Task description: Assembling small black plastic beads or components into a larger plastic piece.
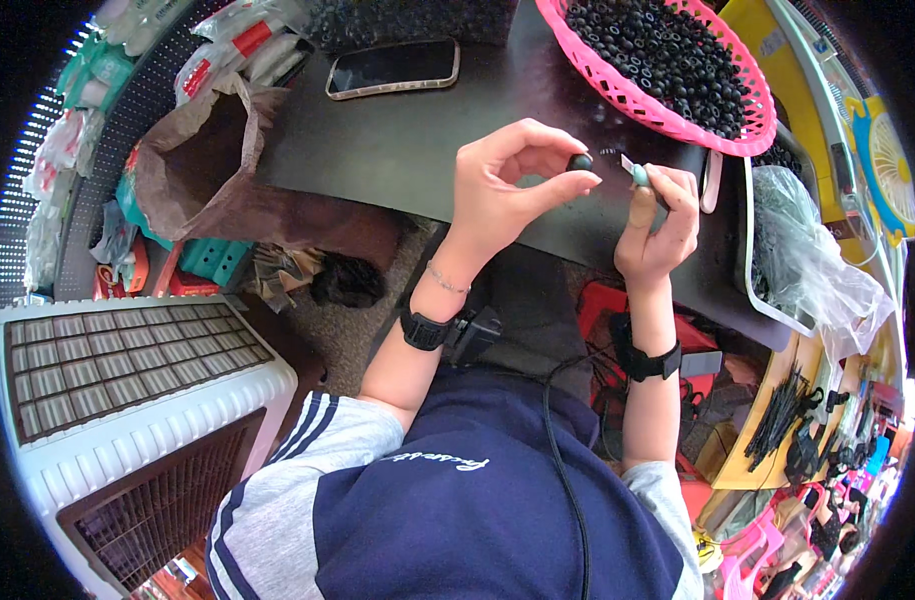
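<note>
Between the thumb and index finger of my left hand (507,185) is a small black rubber ring (578,162), of the same look as the pieces in the pink basket (677,128). My right hand (660,222) is closed in a pinch around a small blade (627,163) with a pale, shiny tip; a light-blue bit shows at the fingertips, and I cannot tell whether it belongs to the blade. Both hands are raised over the near edge of the dark table (377,155), a short gap apart. Many black rings (667,60) fill the basket beyond my right hand.
A phone (393,70) lies at the back of the table. On the left stand an open brown bag (192,165) and an air cooler (147,370). At right are a tray (751,240) with clear plastic (807,250) and a yellow-and-blue fan (882,165). A black cable (549,430) crosses my front.
</note>
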The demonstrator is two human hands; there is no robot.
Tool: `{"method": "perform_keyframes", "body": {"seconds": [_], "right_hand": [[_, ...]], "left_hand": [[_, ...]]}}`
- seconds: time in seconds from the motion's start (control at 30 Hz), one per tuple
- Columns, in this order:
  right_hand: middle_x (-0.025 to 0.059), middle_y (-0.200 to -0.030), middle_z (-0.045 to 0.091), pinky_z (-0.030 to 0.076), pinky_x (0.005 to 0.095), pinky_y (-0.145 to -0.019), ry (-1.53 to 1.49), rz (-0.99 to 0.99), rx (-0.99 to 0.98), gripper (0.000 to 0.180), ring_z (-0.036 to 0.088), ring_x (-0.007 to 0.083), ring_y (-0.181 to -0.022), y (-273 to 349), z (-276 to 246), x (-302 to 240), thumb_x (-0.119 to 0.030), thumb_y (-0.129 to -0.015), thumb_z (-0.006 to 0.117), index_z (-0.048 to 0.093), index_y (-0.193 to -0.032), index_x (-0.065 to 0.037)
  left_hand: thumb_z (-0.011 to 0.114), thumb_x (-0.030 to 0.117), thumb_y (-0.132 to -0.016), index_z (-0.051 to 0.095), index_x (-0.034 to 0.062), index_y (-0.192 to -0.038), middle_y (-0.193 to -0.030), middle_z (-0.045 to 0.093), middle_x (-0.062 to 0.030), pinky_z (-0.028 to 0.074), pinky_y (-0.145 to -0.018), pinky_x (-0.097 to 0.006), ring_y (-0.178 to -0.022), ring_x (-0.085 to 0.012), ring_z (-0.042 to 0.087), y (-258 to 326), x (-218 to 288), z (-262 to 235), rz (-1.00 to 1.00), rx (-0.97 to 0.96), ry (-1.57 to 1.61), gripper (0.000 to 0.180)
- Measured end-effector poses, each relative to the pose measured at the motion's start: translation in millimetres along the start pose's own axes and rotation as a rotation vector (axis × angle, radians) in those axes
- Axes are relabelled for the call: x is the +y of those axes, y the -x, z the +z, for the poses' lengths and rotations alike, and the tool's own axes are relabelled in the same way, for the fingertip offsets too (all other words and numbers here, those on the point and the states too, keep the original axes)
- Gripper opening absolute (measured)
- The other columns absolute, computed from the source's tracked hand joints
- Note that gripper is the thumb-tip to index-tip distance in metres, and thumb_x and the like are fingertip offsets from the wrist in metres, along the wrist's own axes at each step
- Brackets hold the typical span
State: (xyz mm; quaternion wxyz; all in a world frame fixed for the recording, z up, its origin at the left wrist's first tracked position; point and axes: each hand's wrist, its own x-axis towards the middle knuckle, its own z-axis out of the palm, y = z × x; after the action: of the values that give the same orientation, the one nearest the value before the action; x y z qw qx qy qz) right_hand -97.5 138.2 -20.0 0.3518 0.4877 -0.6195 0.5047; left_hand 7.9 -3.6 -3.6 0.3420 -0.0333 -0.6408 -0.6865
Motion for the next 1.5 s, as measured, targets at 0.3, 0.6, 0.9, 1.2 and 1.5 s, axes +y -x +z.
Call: {"method": "perform_keyframes", "body": {"seconds": [0.3,0.6,0.9,1.2,1.5], "right_hand": [[0.015,-0.084,0.062,0.047,0.0337,-0.06,-0.027,0.165,0.001,0.015,0.058,0.0274,-0.07,2.1,-3.3,-2.8,-0.002,-0.087,0.061,0.059,-0.101,0.001],[0.0148,-0.083,0.062,0.046,0.0375,-0.063,0.009,0.168,0.007,0.016,0.058,0.0302,-0.07,-5.4,-9.4,-3.4,-0.002,-0.084,0.063,0.058,-0.1,0.0],[0.0144,-0.085,0.062,0.045,0.0379,-0.064,-0.022,0.173,0.059,0.018,0.058,0.0303,-0.072,-7.0,-10.7,-3.0,-0.002,-0.085,0.061,0.055,-0.101,-0.001],[0.0151,-0.083,0.061,0.046,0.0386,-0.062,-0.093,0.091,0.11,0.019,0.057,0.0298,-0.069,1.4,-14.5,1.6,-0.011,-0.09,0.059,0.052,-0.105,-0.002],[0.0156,-0.085,0.062,0.047,0.0389,-0.064,-0.097,0.145,0.099,0.017,0.058,0.0307,-0.071,-2.3,-10.2,0.9,-0.01,-0.09,0.058,0.053,-0.104,-0.002]], "left_hand": [[0.06,-0.003,-0.09,0.059,-0.0049,-0.102,-0.093,0.068,-0.0165,0.057,-0.071,-0.03,-0.076,-0.02,0.069,-9.2,13.7,-12.0,-0.006,0.008,-0.012,0.012],[0.064,0.01,-0.092,0.061,0.0015,-0.104,-0.097,0.071,-0.0113,0.053,-0.065,-0.025,-0.072,-0.0144,0.067,-153.0,78.2,-99.2,0.373,0.112,-0.549,0.015],[0.074,0.028,-0.082,0.06,0.0006,-0.101,-0.097,0.069,-0.0168,0.053,-0.077,-0.038,-0.092,-0.0308,0.068,-206.6,30.8,-96.4,0.348,0.148,-1.097,0.036],[0.071,0.004,-0.076,0.065,-0.0004,-0.106,-0.099,0.069,-0.0135,0.053,-0.083,-0.035,-0.091,-0.0229,0.068,-196.1,-35.3,58.9,0.086,-1.036,-0.717,0.031],[0.072,0.003,-0.073,0.067,-0.0022,-0.094,-0.086,0.07,-0.0129,0.055,-0.077,-0.033,-0.081,-0.0221,0.069,-198.9,-57.1,65.6,0.012,-1.073,-0.782,0.022]]}}
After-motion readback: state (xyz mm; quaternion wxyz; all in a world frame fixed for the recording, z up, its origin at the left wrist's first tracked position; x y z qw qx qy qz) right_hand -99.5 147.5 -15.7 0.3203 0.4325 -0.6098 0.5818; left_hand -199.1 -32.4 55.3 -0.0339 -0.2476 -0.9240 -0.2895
